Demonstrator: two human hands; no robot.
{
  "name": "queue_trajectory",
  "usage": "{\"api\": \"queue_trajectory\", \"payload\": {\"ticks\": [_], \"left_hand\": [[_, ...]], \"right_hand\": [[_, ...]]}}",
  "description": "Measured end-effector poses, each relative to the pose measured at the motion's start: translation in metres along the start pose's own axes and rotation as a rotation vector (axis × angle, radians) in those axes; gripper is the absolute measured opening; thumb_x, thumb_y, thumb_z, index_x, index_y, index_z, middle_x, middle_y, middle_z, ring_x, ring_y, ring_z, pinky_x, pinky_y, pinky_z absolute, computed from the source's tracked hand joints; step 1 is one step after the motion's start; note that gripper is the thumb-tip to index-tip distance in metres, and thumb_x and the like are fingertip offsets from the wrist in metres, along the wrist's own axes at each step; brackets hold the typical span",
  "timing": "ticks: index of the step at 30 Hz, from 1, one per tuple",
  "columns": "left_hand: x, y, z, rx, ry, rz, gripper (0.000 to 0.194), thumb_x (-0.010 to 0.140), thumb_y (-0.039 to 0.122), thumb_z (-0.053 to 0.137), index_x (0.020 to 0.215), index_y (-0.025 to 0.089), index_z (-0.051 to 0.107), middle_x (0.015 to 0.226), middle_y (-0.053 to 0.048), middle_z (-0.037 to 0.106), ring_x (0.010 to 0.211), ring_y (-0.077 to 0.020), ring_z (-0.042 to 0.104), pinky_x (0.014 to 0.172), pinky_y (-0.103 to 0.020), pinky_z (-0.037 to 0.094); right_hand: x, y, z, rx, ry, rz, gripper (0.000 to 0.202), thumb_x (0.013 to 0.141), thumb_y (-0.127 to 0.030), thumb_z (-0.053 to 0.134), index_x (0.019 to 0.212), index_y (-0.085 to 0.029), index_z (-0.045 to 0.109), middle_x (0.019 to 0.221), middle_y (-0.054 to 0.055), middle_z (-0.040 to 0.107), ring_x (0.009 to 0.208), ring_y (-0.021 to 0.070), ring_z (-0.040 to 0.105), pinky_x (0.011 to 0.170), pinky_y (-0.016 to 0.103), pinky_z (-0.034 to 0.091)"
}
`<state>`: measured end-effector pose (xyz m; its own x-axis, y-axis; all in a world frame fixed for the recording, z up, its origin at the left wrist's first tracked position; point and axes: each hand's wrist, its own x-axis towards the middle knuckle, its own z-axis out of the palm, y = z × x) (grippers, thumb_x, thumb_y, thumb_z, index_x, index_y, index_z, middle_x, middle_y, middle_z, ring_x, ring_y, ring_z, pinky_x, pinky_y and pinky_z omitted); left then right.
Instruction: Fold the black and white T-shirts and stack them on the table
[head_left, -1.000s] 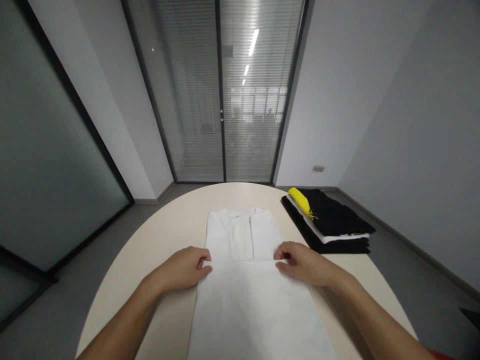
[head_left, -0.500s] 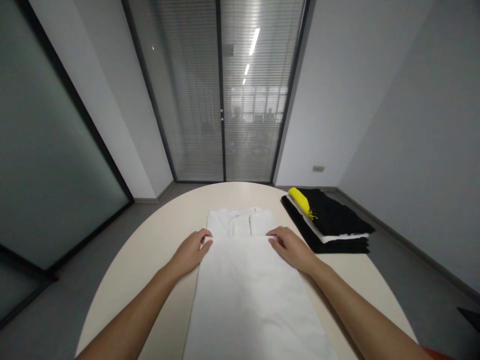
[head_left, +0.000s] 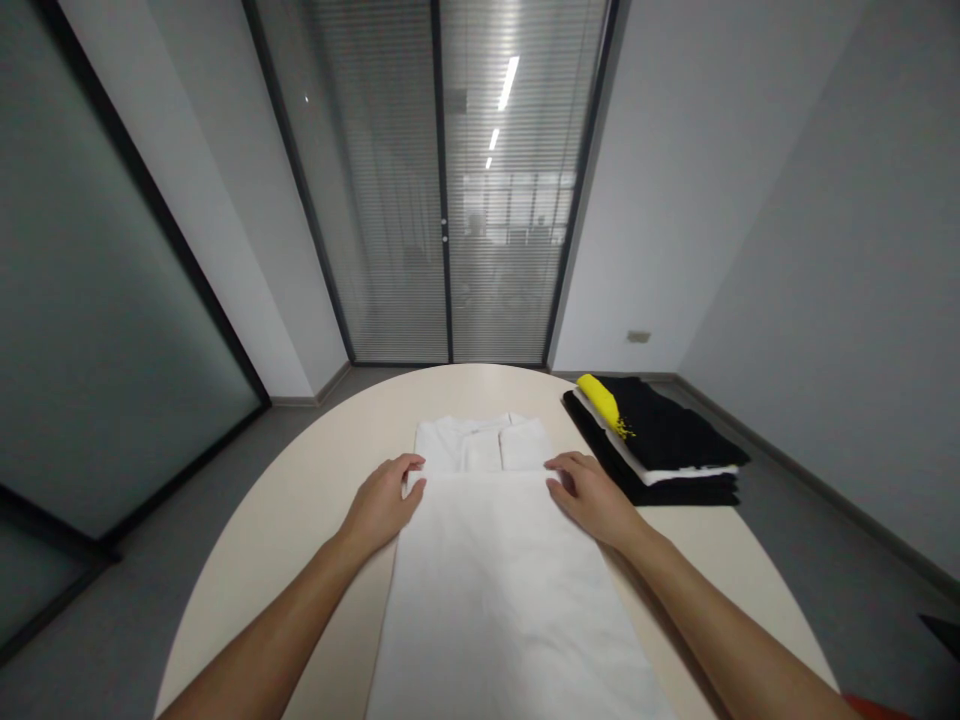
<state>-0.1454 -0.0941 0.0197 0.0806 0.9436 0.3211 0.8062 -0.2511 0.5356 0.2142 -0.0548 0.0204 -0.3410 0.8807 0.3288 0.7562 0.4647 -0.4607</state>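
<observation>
A white shirt (head_left: 499, 590) lies flat and narrowed on the table, its lower part folded up so that a straight folded edge runs across just below the collar (head_left: 480, 430). At the left end of that edge rests my left hand (head_left: 384, 505), thumb and forefinger apart on either side of the corner. My right hand (head_left: 592, 497) is at the opposite corner, its thumb and fingers also parted and lightly touching the cloth. Neither hand grips the shirt. The near end of the shirt runs out of view at the bottom.
A stack of folded black and white clothes (head_left: 667, 425), with a yellow piece (head_left: 598, 398) on its left side, sits at the right of the round cream table (head_left: 300, 490). Beyond stand glass doors with blinds (head_left: 495, 280) and a grey wall (head_left: 750, 200).
The thumb and fingers of both hands have parted, letting go of the folded edge. My right hand has shifted slightly to the right. The shirt has barely moved.
</observation>
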Motion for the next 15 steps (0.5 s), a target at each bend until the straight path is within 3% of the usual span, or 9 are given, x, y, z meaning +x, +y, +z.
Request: {"api": "queue_trajectory", "payload": {"ticks": [7, 12, 15], "left_hand": [[0.0, 0.0, -0.002, 0.041, -0.076, 0.026, 0.031, 0.09, 0.028, 0.057, 0.119, 0.019, 0.064, 0.117, -0.009, 0.07, 0.105, -0.0241, 0.065, 0.095, -0.036, 0.048], [-0.003, 0.014, -0.008, 0.104, -0.094, -0.071, 0.029, 0.09, 0.026, 0.058, 0.118, 0.019, 0.064, 0.098, -0.005, 0.072, 0.085, -0.0204, 0.066, 0.083, -0.031, 0.049], [-0.006, 0.018, -0.008, 0.163, -0.062, -0.118, 0.031, 0.089, 0.024, 0.059, 0.119, 0.019, 0.063, 0.1, -0.006, 0.071, 0.09, -0.0212, 0.067, 0.083, -0.031, 0.047]], "right_hand": [[0.002, -0.002, -0.006, 0.003, -0.07, -0.01, 0.027, 0.097, -0.031, 0.05, 0.111, -0.018, 0.069, 0.11, 0.011, 0.067, 0.097, 0.0228, 0.065, 0.092, 0.035, 0.049], [0.001, -0.004, -0.007, -0.013, -0.081, -0.014, 0.028, 0.098, -0.027, 0.046, 0.114, -0.02, 0.069, 0.115, 0.01, 0.069, 0.101, 0.0228, 0.067, 0.095, 0.035, 0.049], [0.0, -0.003, -0.005, -0.033, -0.082, -0.016, 0.029, 0.098, -0.026, 0.046, 0.115, -0.021, 0.069, 0.116, 0.009, 0.069, 0.101, 0.0231, 0.068, 0.094, 0.035, 0.049]]}}
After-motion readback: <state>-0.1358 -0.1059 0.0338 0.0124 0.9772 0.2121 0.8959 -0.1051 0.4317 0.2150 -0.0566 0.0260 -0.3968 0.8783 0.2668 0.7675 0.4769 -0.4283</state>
